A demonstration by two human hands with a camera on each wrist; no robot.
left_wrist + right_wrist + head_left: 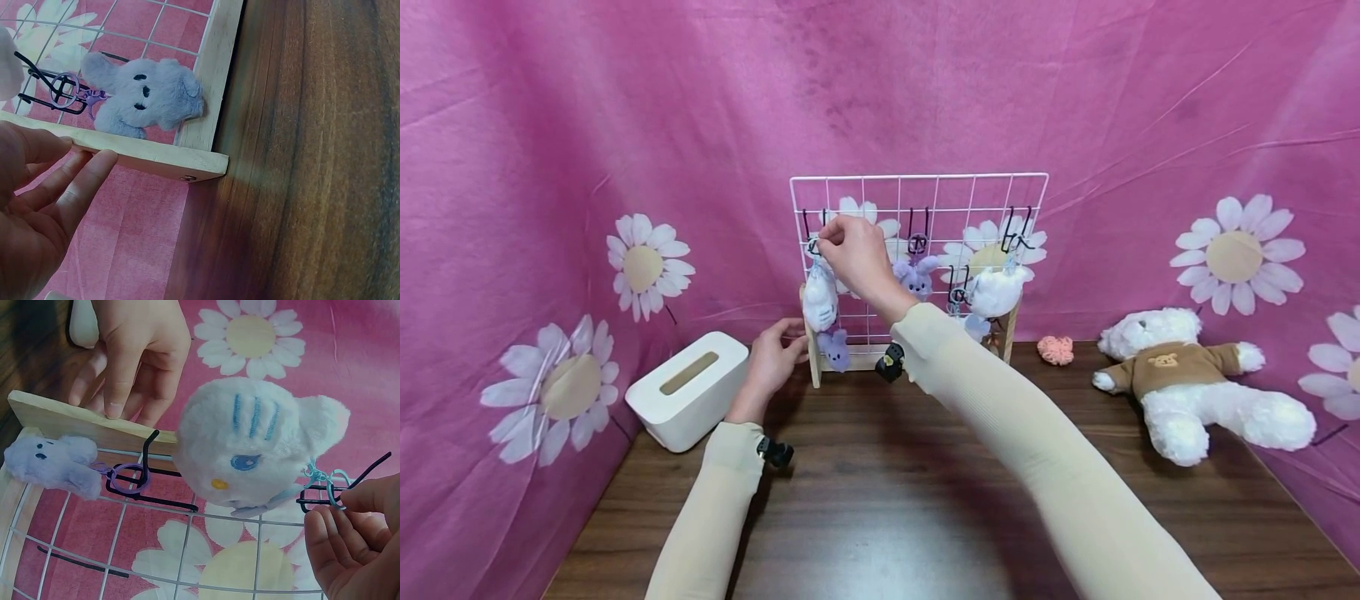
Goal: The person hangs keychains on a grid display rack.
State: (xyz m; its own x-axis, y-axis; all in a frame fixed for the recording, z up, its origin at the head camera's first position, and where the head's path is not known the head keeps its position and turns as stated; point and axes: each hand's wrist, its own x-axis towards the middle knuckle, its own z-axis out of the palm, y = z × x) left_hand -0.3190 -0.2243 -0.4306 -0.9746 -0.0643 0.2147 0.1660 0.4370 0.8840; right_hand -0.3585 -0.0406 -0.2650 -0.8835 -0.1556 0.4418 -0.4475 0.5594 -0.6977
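Note:
My right hand (856,254) pinches a light-blue key ring (337,487) between thumb and finger at a black hook (369,469) high on the left of the white wire grid (973,176). From this ring hangs a white plush cat-head keychain (250,450) with blue stripes and a yellow nose. At the left wooden post (162,153) of the grid stand, my left hand (772,358) rests its fairly straight fingertips on the edge. Low beside that post, a lilac plush bunny keychain (147,97) hangs by its purple ring from another black hook.
Another lilac bunny keychain (916,277) hangs mid-grid, and a white plush keychain (996,292) hangs at right. A white tissue box (688,392) stands left of the stand. Rightward on the wooden table (880,500) are a coral flower-shaped item (1056,350) and a white plush toy (1187,383) in brown.

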